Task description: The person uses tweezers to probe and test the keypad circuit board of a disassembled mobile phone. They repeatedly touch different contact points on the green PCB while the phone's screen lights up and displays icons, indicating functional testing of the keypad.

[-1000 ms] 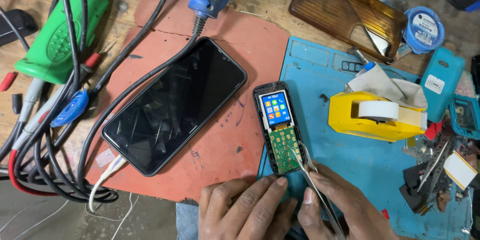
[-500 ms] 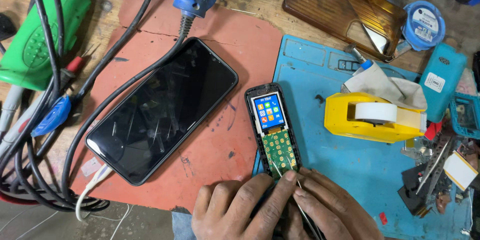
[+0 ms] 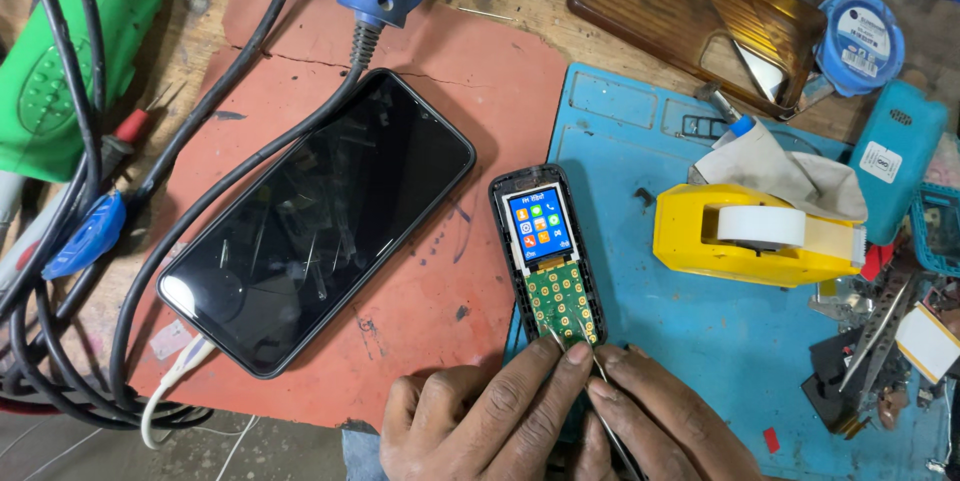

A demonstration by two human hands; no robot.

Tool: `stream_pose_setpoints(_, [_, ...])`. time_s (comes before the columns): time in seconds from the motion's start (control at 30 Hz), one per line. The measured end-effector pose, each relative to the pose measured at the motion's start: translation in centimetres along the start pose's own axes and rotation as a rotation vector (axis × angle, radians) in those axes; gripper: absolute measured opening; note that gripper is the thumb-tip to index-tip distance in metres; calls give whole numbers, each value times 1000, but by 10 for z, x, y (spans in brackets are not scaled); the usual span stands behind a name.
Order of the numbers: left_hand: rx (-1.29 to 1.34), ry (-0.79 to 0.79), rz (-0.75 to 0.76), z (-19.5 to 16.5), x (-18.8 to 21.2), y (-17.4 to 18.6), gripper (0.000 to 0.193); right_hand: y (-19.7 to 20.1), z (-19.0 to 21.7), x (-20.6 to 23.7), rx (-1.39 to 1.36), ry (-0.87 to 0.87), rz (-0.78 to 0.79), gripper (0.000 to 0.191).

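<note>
My left hand (image 3: 480, 421) steadies the opened keypad phone (image 3: 547, 256) at the blue mat's (image 3: 740, 351) edge, fingers pressed to its lower end; my right hand (image 3: 670, 426) pinches tweezers (image 3: 590, 366) on its green keypad board. Screen lit, icons showing.

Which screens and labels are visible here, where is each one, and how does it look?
Small phone screen: lit, blue with coloured icons, above the hands.
Large smartphone screen: dark, glossy, on the red mat.
Round label: white, on a blue tub, upper right.
Rectangular label: white, on a teal case, right edge.
</note>
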State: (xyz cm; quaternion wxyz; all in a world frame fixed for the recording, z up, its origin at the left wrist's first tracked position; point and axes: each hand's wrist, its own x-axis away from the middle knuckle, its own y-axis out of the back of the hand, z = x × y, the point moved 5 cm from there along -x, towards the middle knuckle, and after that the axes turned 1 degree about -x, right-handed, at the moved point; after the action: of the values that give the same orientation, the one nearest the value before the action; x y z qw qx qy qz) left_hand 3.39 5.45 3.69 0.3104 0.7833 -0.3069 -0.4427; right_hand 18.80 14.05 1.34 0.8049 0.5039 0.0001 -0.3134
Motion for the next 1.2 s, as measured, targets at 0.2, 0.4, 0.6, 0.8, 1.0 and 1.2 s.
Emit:
stream_pose_setpoints(0.2, [-31, -10, 43, 2, 0, -1, 34, -2, 4, -6, 10, -13, -9, 29])
stream_pose_setpoints(0.4, [-26, 5, 38, 3, 0, 0, 32, -2, 5, -14, -30, 2, -84, 29])
stream_pose_setpoints(0.6, [-11, 1, 35, 2, -2, 1, 32, 0, 6, -16, -11, -37, -37, 31])
stream_pose_setpoints(0.8, [-30, -2, 54, 1, -3, 1, 35, 8, 5, -26, -52, -69, -85, 26])
stream_pose_setpoints(1.0, [-66, -22, 25, 0, -3, -1, 36, 15, 0, -32, -115, -91, -42, 27])
stream_pose_setpoints(1.2, [-45, -3, 10, 0, -2, 0, 34, 13, 1, -30, -50, -74, -43, 26])
